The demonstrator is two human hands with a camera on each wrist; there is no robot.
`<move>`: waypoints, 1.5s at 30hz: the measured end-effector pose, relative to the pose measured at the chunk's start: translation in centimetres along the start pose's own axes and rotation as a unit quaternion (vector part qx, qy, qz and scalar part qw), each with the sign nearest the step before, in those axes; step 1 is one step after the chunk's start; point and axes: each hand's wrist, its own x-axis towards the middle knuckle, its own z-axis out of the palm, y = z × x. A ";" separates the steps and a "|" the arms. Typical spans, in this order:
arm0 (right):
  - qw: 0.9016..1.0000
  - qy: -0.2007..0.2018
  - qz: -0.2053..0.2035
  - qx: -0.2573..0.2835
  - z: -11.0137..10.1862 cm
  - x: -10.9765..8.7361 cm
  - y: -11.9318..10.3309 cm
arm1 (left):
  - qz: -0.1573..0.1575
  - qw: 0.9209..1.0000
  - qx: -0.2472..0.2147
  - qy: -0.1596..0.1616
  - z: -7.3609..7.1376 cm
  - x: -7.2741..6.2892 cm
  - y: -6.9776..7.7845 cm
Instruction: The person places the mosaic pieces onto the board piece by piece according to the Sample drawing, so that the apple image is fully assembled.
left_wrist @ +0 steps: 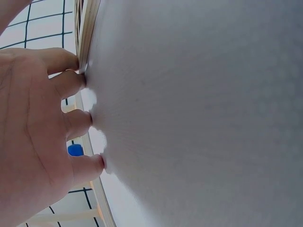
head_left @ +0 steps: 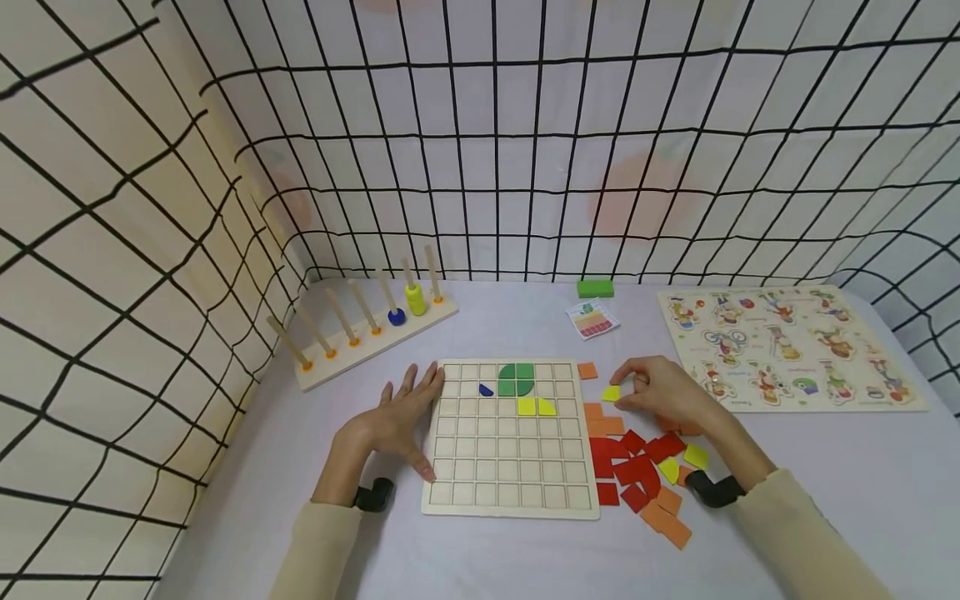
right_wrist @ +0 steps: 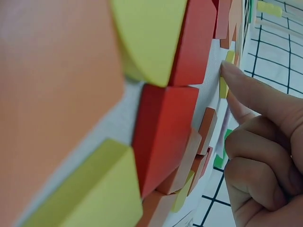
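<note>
Head view shows the right hand (head_left: 660, 387) with the thumb and 1 finger pinching a small yellow piece (head_left: 611, 393), just beside the right edge of the grid board (head_left: 480, 500). In the right wrist view the other fingers are folded toward the palm, perhaps so that they do not knock the neighbouring pieces. Whether the pinched piece touches the table (head_left: 510, 558), I cannot tell.

The left hand (head_left: 393, 418) is spread and grips nothing. Its thumb and fingers lie along the left edge of the board, probably so that the board does not slide.

On the board, 4 green pieces (head_left: 507, 387) sit together near the top, 2 yellow tiles (head_left: 527, 407) lie below them, slightly to the right, and 1 blue piece (head_left: 486, 389) is at their left.

Red pieces (head_left: 630, 471), orange pieces (head_left: 666, 521) and loose yellow ones (head_left: 696, 456) are scattered right of the board, which seems convenient for the right hand.

Farther out stand the peg rack (head_left: 360, 348), a card (head_left: 592, 318), a green block (head_left: 595, 288) and a picture board (head_left: 810, 400), presumably put aside.
</note>
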 end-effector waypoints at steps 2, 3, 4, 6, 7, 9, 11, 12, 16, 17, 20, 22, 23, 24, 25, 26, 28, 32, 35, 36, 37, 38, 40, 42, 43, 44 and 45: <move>1.000 0.002 -0.006 -0.002 -0.1 0.1 0.0 | 0.001 1.000 -0.001 0.001 0.0 0.0 0.0; 1.000 0.004 -0.008 -0.001 -0.1 0.1 0.0 | 0.000 1.000 0.000 0.000 -0.1 0.0 0.0; 1.000 0.008 -0.008 -0.002 -0.1 0.1 -0.1 | 0.001 1.000 0.000 0.001 -0.1 0.0 0.0; 1.000 0.020 -0.002 -0.002 -0.1 0.0 -0.2 | 0.003 1.000 -0.001 0.002 -0.1 0.0 0.0; 1.000 0.025 0.007 0.000 0.0 -0.1 -0.2 | 0.004 1.000 -0.002 0.002 -0.1 -0.1 0.0; 0.999 0.031 0.027 0.007 0.2 -0.2 -0.4 | 0.004 1.000 -0.003 0.001 -0.1 -0.1 0.0; 0.998 0.036 0.042 0.008 0.5 -0.2 -0.5 | 0.005 1.000 -0.005 0.003 -0.1 -0.1 0.0; 0.998 0.037 0.048 0.009 0.7 -0.2 -0.6 | 0.006 1.000 -0.005 0.003 -0.1 -0.1 0.0; 0.998 0.047 0.051 0.006 1.4 0.1 -1.0 | 0.006 1.000 -0.007 0.004 -0.2 -0.1 0.0; 0.998 0.049 0.051 0.006 1.5 0.1 -1.1 | 0.006 1.000 -0.007 0.004 -0.2 -0.1 0.0; 0.998 0.046 0.050 0.010 1.7 0.2 -1.5 | 0.005 1.000 -0.010 0.003 -0.1 -0.1 0.0; 0.998 0.044 0.053 0.013 1.7 0.1 -1.6 | 0.004 1.000 -0.011 0.002 -0.1 0.0 0.0; 0.997 0.043 0.056 0.014 1.7 0.1 -1.7 | 0.004 1.000 -0.011 0.002 0.0 0.0 0.0; 0.997 0.043 0.060 0.015 1.8 0.1 -1.7 | 0.003 1.000 -0.012 0.001 0.0 0.0 0.1; 0.997 0.044 0.062 0.014 1.8 0.0 -1.8 | 0.002 1.000 -0.011 0.000 0.0 0.0 0.1; 0.997 0.046 0.064 0.012 1.8 0.0 -1.8 | 0.001 1.000 -0.010 0.000 0.0 0.0 0.1; 0.996 0.050 0.068 0.004 2.0 0.1 -1.9 | 0.000 1.000 -0.007 0.001 0.0 0.0 0.1; 0.996 0.052 0.071 -0.008 2.1 0.0 -2.2 | -0.003 1.000 -0.004 0.001 0.0 0.1 0.1; 0.996 0.054 0.069 -0.007 2.0 -0.1 -2.5 | -0.004 1.000 -0.004 0.001 0.0 0.1 0.1; 0.997 0.057 0.061 -0.004 2.0 -0.2 -2.7 | -0.005 1.000 -0.004 0.000 0.0 0.1 0.1; 0.997 0.058 0.053 0.000 2.1 -0.2 -2.8 | -0.006 1.000 -0.005 0.001 0.0 0.0 0.2; 0.997 0.059 0.044 0.004 2.1 -0.3 -3.1 | -0.006 1.000 -0.005 0.001 0.0 0.0 0.2; 0.998 0.058 0.026 0.013 2.3 -0.3 -3.7 | -0.004 1.000 -0.004 0.000 0.0 0.0 0.2; 0.998 0.052 0.009 0.022 2.7 -0.2 -4.6 | -0.003 1.000 -0.004 0.001 0.0 0.0 0.2; 0.998 0.050 0.005 0.026 3.0 -0.2 -5.0 | -0.001 1.000 -0.003 0.002 0.0 0.0 0.2; 0.998 0.048 0.000 0.028 3.3 -0.1 -5.5 | -0.001 1.000 -0.001 0.000 -0.1 0.0 0.1; 0.998 0.045 -0.006 0.033 3.7 0.0 -6.0 | 0.000 1.000 0.000 0.001 -0.1 0.0 0.1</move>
